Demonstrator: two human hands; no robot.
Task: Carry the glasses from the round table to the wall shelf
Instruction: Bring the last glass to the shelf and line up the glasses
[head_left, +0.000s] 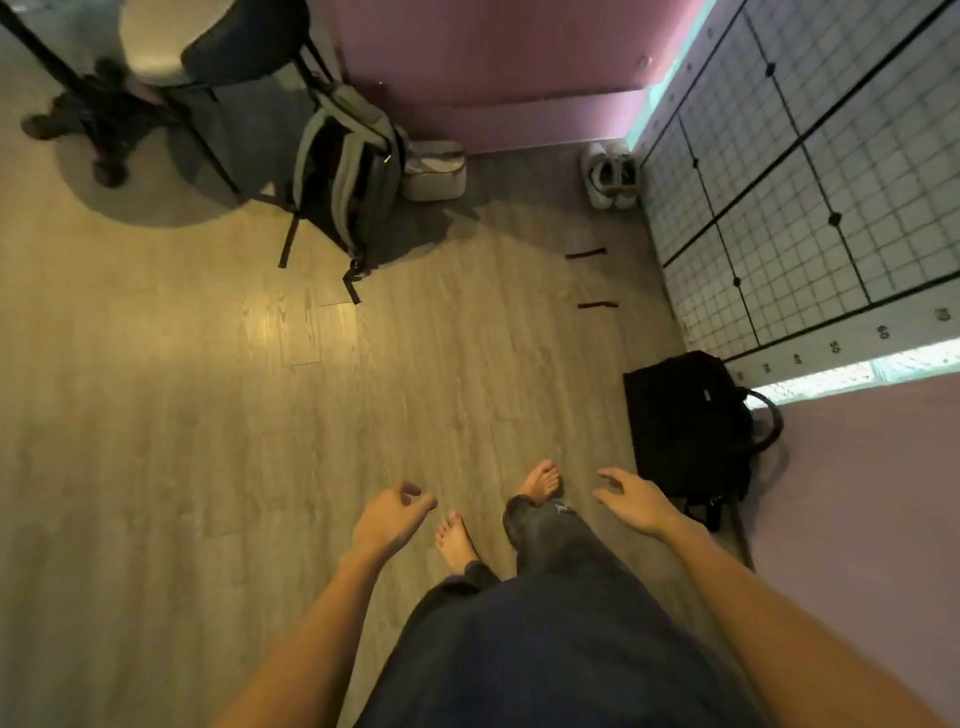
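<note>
The fingers of the left hand (389, 517) curl loosely inward, thumb near the fingertips, gripping nothing. The fingers of the right hand (631, 499) are spread and slightly bent, palm down, also empty. Both bare forearms reach forward from the bottom of the view, over dark blue loose trousers (545, 639). Between the hands, two bare feet (456, 540) stand on the grey-brown wood-plank floor (208, 415), the right foot ahead of the left.

Just beside the right hand, a black soft fabric bag with a curved carry handle (685, 421) sits on the floor against a pale pink wall (857, 519). Beyond it, a white wire-grid panel with black frame lines (805, 182) runs along the right side. A pair of white shoes (613, 176) rests at its far end, near a dark pink wall (493, 62). Two short black strips (587, 253) lie on the floor well ahead.

At upper left, a grey-green backpack with black straps (343, 166) leans against a black-legged chair (223, 57), with a cream-coloured rounded case (434, 169) just beside it. No glasses, round table or wall shelf are in view.
</note>
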